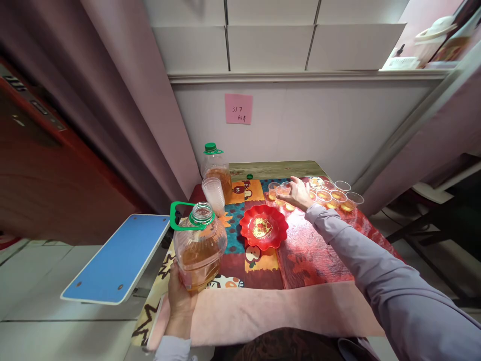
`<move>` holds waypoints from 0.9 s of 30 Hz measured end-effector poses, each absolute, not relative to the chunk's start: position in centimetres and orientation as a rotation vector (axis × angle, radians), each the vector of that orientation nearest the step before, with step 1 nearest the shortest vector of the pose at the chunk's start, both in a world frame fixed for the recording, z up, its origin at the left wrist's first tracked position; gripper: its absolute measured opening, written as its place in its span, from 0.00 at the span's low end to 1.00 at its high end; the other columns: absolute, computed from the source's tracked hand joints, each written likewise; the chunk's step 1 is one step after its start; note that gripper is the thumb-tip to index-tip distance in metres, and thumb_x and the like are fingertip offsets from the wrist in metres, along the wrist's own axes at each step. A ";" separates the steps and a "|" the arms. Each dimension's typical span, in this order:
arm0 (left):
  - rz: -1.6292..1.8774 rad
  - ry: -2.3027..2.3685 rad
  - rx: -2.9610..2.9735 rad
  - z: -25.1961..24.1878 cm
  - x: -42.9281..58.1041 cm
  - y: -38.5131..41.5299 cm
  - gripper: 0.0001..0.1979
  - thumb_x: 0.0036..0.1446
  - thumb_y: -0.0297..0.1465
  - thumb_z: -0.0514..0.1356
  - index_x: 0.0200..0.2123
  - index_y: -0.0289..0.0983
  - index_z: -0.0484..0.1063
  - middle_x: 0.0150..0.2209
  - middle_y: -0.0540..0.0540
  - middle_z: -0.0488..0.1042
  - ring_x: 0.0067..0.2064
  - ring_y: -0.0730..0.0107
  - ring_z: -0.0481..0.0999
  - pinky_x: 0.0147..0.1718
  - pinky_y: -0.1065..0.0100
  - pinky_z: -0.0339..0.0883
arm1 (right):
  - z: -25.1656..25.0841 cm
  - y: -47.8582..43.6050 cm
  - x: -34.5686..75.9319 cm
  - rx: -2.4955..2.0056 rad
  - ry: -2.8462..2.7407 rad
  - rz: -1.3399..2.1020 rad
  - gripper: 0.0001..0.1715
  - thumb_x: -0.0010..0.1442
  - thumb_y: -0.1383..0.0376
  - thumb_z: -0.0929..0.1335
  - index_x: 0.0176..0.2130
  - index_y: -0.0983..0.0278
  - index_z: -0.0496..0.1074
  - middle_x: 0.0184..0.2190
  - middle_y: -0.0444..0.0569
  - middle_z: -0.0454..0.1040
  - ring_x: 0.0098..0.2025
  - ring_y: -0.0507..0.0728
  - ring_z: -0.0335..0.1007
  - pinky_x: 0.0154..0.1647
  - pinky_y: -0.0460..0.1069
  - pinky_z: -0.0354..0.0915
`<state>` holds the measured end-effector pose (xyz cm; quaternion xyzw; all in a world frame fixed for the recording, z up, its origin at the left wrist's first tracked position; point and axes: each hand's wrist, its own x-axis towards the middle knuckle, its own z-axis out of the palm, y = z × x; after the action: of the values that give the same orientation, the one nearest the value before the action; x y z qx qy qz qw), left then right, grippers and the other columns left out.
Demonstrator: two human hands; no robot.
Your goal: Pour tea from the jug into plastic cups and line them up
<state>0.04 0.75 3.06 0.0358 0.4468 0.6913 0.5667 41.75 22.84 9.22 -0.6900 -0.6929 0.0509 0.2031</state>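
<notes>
Uncapped amber-filled jug (200,245) gripped by left hand (179,296); right hand (298,193) clasps a cup (282,191).

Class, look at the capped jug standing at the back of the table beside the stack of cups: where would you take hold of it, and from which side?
Probably by the narrow neck under the green cap of the capped jug, coming from above. Its belly is wide and smooth, and the stack of cups stands close in front of it, so a side approach looks crowded.
</notes>
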 end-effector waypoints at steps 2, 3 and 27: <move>1.607 1.061 0.078 3.1 0.1 0.7 0.28 0.68 0.50 0.59 0.62 0.41 0.81 0.59 0.40 0.85 0.60 0.43 0.83 0.58 0.45 0.79 | 8.7 23.1 41.7 -1.932 -1.937 0.146 0.33 0.62 0.41 0.74 0.53 0.63 0.79 0.73 0.67 0.66 0.75 0.76 0.59 0.77 0.73 0.49; 1.600 1.056 0.073 3.1 0.1 0.7 0.28 0.67 0.50 0.60 0.62 0.41 0.82 0.59 0.40 0.85 0.59 0.44 0.83 0.57 0.45 0.80 | 8.4 23.2 41.7 -1.929 -1.943 0.148 0.32 0.62 0.42 0.74 0.52 0.63 0.79 0.73 0.68 0.66 0.75 0.76 0.59 0.77 0.73 0.49; 1.680 1.037 0.033 1.9 -0.1 0.9 0.25 0.64 0.50 0.64 0.58 0.46 0.84 0.52 0.44 0.88 0.61 0.45 0.84 0.62 0.48 0.77 | 5.2 22.7 40.1 -1.991 -1.924 0.184 0.42 0.64 0.35 0.71 0.58 0.66 0.77 0.73 0.72 0.65 0.76 0.78 0.58 0.78 0.76 0.43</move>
<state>-0.15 0.89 1.90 0.0140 0.4384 0.7099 0.5510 40.13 22.71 5.21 -0.7054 -0.6818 0.0653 0.1825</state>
